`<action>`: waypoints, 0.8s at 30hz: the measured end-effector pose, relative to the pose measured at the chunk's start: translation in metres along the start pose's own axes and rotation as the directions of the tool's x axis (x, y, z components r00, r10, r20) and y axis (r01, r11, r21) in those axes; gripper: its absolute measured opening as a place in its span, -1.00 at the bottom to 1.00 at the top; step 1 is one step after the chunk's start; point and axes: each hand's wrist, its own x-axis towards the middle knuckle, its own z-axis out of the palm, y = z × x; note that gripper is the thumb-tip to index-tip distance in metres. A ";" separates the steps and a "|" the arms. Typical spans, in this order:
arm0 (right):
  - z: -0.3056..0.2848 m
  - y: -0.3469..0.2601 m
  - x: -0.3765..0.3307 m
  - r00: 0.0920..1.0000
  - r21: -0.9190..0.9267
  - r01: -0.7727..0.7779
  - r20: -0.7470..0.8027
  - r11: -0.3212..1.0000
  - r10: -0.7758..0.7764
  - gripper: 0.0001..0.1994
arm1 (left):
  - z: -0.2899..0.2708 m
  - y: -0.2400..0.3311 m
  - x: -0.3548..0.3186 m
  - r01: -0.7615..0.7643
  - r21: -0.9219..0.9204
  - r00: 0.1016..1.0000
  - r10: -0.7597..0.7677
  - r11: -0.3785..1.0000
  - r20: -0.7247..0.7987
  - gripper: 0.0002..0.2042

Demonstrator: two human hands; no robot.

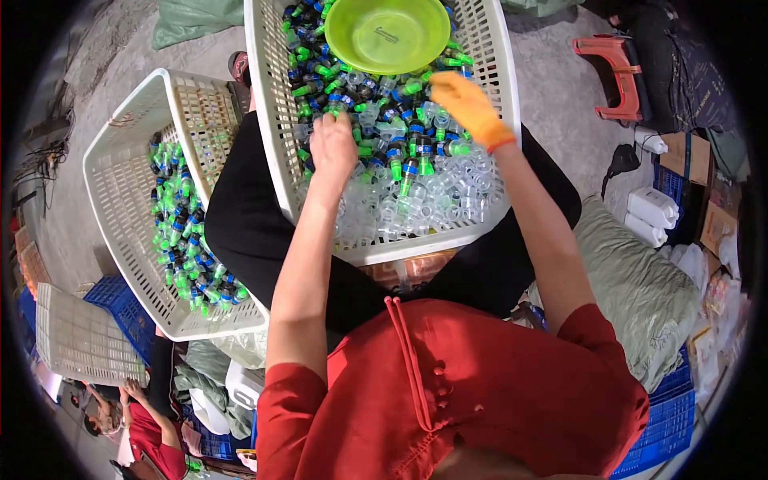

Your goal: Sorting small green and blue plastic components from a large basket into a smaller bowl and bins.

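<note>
Between my knees stands a white slatted plastic basket (472, 242) holding many small plastic pieces (408, 178) with green ends, black bodies and blue bands. Loose clear plastic cups (460, 192) are heaped at its near end. My bare left hand (334, 146) is over the left of the heap, its fingers closed at one blurred green, blue and black piece by their tips. My right hand (468, 106), in an orange glove, is over the right side, near the lime-green bowl (384, 36). Motion smears its fingers, so its hold is unclear. The bowl rests on the pieces at the far end.
At the left, a second white basket (132, 232) holds more of these pieces. A red plastic stool (612, 76) stands far right, with a grey-green sack (632, 280), white jugs (652, 210) and cardboard boxes (688, 156) nearer. Another person (152, 432) is at the lower left.
</note>
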 end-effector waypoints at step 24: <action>0.069 -0.072 -0.173 0.945 0.532 0.274 0.003 0.801 -0.326 -0.52 | -0.117 0.060 -0.098 0.421 -0.508 0.784 0.020 -0.751 0.620 -0.73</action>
